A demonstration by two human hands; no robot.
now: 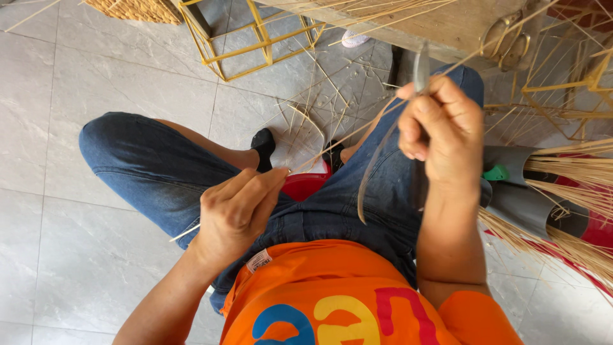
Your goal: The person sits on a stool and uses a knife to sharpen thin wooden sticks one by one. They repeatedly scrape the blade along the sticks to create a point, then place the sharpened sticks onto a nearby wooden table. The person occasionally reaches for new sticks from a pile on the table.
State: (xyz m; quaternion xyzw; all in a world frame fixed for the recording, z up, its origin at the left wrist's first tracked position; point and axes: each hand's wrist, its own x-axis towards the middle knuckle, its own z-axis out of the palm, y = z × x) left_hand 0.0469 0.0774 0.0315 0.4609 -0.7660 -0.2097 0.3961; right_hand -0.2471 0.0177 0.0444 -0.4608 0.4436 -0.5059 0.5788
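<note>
My left hand (237,209) pinches the near end of a thin pale bamboo strip (357,131) that runs up and to the right across my lap. My right hand (442,126) is closed on a knife (420,71) with its blade pointing up, held against the strip. A thin curled shaving (369,172) hangs down from below my right hand. I sit in blue jeans and an orange shirt on a low red stool (305,185).
A yellow bamboo frame (255,39) stands on the grey tiled floor ahead. Loose slivers (306,112) litter the tiles by my feet. Bundles of bamboo sticks (568,191) in grey tubes lie at right. A wooden bench (447,25) is above.
</note>
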